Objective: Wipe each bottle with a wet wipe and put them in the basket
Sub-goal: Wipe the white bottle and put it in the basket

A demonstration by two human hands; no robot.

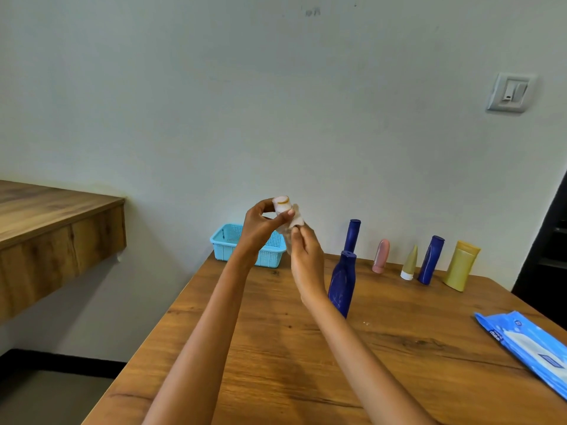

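we look down along two bare forearms raised over a brown wooden table. the left hand grasps a small white bottle with a tan band near its top, thumb and fingers curled round it, holding it up in the air above the table's far end. the right hand pinches a crumpled wet wipe against the lower side of that bottle; its fingers are curled on the wipe.

behind the left hand, at the far left corner of the table by the wall, sits a light blue basket with a perforated wall. we cannot tell what, if anything, lies inside it.

to the right of the hands stand the other bottles. a dark blue bottle with a narrow neck stands nearest, just beside the right wrist. behind it, near the wall, a taller dark blue bottle stands upright. further right, in a row along the far edge: a pink bottle, a small olive tube standing on its white cap, another dark blue bottle, and a yellow bottle.

at the right edge of the table lies a flat blue pack of wipes, well apart from the hands.

a white wall fills the background, with a light switch at upper right. a wooden counter juts in from the left.
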